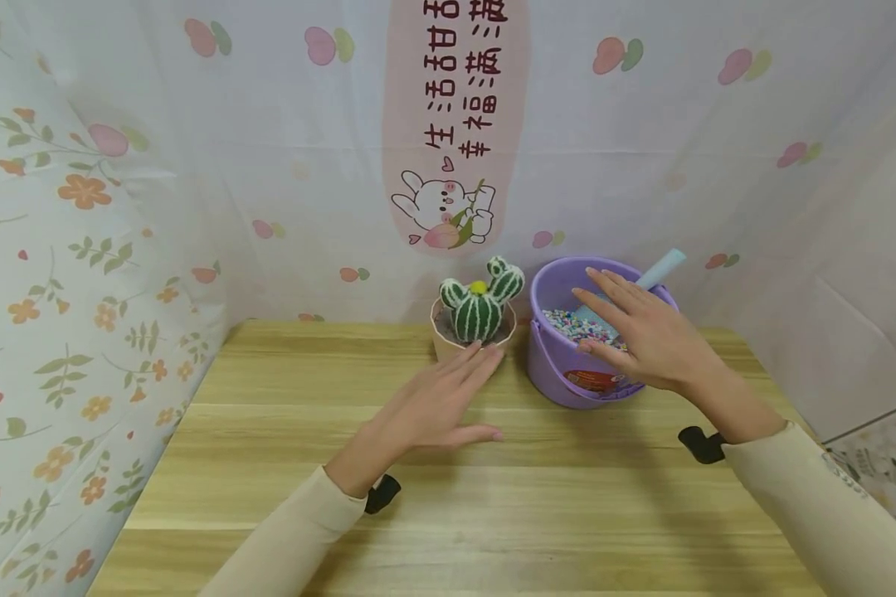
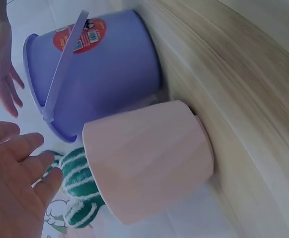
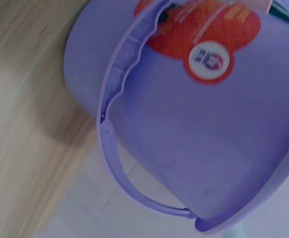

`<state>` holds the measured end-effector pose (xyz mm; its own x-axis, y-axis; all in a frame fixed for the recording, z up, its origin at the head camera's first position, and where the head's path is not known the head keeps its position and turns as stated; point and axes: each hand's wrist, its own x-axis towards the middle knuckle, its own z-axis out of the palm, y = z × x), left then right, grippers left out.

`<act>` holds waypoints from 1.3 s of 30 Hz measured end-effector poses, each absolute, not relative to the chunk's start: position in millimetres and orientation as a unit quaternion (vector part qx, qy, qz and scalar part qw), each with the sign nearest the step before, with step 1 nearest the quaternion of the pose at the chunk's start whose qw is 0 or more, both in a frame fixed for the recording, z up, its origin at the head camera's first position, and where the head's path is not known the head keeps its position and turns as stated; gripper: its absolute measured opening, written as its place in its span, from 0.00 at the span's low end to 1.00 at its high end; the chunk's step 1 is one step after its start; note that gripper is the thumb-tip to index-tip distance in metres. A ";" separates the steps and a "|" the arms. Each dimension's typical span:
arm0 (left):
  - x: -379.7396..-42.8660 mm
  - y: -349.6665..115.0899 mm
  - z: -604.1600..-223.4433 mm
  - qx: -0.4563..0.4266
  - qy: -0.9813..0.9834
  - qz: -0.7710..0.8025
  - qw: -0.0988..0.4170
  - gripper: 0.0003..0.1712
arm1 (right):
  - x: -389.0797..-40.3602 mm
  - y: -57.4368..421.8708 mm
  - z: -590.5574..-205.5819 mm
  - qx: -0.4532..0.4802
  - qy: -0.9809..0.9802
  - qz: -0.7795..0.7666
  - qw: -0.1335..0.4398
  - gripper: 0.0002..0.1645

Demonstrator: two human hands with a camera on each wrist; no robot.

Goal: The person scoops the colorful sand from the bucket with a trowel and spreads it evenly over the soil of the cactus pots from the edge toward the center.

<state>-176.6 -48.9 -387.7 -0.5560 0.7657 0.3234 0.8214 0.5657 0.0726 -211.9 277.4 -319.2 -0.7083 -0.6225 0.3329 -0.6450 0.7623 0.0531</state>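
Note:
A purple bucket [image 1: 560,377] with a drooping handle stands at the back right, holding multicoloured beads [image 1: 567,323] and a light blue scoop [image 1: 663,267] whose handle leans out past the rim. Over the bucket's near side my right hand [image 1: 653,336] is held with fingers straight and spread, gripping nothing. To its left is a pale pink pot [image 1: 448,348] with a green knitted cactus [image 1: 478,315]. My left hand [image 1: 436,402], fingers extended and thumb apart, is at the near side of that pot. In the left wrist view the fingertips overlap the cactus [image 2: 80,173] beside the pot's rim.
The wooden table [image 1: 284,414] stretches left and in front of both objects. Behind it hangs a patterned white cloth [image 1: 291,166] with a rabbit print, and a floral cloth [image 1: 67,332] covers the left side. Each wrist carries a small black mount.

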 end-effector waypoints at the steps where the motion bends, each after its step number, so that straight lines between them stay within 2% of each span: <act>1: -176.7 -47.3 -387.9 -0.455 -0.875 -0.107 0.129 0.57 | -213.9 278.9 -318.9 0.337 -0.926 0.038 0.164 0.43; 11: -177.1 -31.0 -390.2 -0.441 -0.880 -0.137 0.113 0.58 | -228.6 286.8 -310.0 0.287 -0.943 0.072 0.154 0.43; 19: -179.4 -18.4 -395.7 -0.425 -0.881 -0.175 0.116 0.58 | -234.2 288.0 -303.6 0.212 -0.964 0.095 0.129 0.44; 30: -181.4 6.1 -410.2 -0.363 -0.874 -0.324 0.013 0.60 | -239.0 295.3 -303.3 0.127 -0.973 0.155 0.118 0.48; 39: -182.1 22.7 -417.9 -0.310 -0.848 -0.429 -0.016 0.61 | -244.5 300.6 -304.5 0.085 -0.967 0.196 0.141 0.51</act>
